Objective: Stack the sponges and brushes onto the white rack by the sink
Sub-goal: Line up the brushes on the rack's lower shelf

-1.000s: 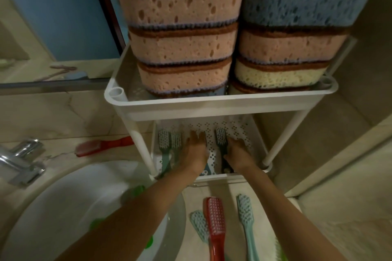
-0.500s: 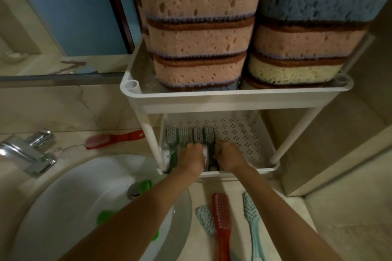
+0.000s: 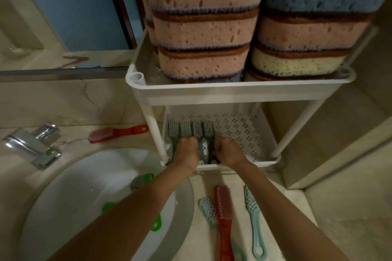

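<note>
Four grey-green plastic brushes (image 3: 191,129) lie side by side, touching, at the left of the perforated lower tray (image 3: 244,135) of the white plastic rack (image 3: 239,94), with their bristle heads pointing away from the person. A second ago they were spread out, two at the left and one nearer the middle; now they form one tight row. The left hand (image 3: 186,152) and right hand (image 3: 228,152), flatter then, now sit on the handles with fingers curled down. The left grip closes over the left handles and the right grip over the rightmost, leaving one handle bare between them. The stacked oval sponges (image 3: 203,27), pink, blue and yellow under brown scouring tops, fill the upper tray as before. On the marble surface (image 3: 212,178) before the rack, a red plastic brush (image 3: 222,214) and two pale teal brushes (image 3: 253,214) remain. Another red brush (image 3: 118,132) lies behind the white sink (image 3: 74,197).
</note>
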Motion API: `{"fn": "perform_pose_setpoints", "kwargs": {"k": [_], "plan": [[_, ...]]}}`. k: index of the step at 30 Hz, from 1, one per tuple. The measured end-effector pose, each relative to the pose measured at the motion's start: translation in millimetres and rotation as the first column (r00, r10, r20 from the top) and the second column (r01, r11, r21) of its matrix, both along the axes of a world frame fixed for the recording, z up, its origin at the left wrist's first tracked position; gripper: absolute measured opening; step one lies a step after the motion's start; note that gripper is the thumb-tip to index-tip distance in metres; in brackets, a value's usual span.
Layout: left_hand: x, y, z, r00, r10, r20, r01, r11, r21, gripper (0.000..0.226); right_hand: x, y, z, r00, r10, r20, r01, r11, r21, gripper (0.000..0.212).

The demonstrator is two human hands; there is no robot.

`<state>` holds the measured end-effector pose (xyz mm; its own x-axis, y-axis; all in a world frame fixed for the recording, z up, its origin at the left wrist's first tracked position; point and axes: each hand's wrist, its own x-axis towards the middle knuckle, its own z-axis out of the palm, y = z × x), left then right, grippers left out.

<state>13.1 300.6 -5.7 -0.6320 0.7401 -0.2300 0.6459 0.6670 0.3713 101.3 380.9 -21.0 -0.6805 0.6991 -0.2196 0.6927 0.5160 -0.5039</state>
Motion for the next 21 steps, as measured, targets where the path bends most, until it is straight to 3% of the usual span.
{"fn": "perform_pose_setpoints", "kwargs": {"k": [6,9,11,14,17,21], "plan": [[1.9,-7.1,3.6,0.999,0.025,0.019,-0.025,1.000,-0.002,0.022,6.4,-10.0,1.7,0.999,0.009,-0.050,-0.009,1.000,-0.018,0.015],[5.9,-14.6,4.8,0.999,0.035,0.034,-0.038,0.995,0.090,0.026,20.8,-27.0,6.7,0.969,-0.092,-0.231,0.106,0.993,0.048,0.026],[11.6,-24.0,8.1,0.999,0.026,0.047,-0.035,0.980,0.196,0.026,37.3,-45.2,10.2,0.900,-0.166,-0.404,0.219,0.972,0.087,0.029],[28.9,-44.7,13.8,0.997,0.001,0.074,-0.028,0.931,0.364,0.027,68.7,-75.7,12.0,0.806,-0.307,-0.505,0.360,0.933,0.007,0.038],[55.6,-70.0,8.6,0.983,-0.052,0.175,-0.019,0.923,0.383,0.026,100.7,-105.1,3.5,0.797,-0.444,-0.409,0.451,0.889,-0.086,0.036],[81.5,-94.0,-23.3,0.915,0.072,0.396,-0.126,0.986,0.112,0.022,129.6,-128.0,-16.2,0.810,-0.571,-0.131,0.564,0.821,-0.089,0.031]]}}
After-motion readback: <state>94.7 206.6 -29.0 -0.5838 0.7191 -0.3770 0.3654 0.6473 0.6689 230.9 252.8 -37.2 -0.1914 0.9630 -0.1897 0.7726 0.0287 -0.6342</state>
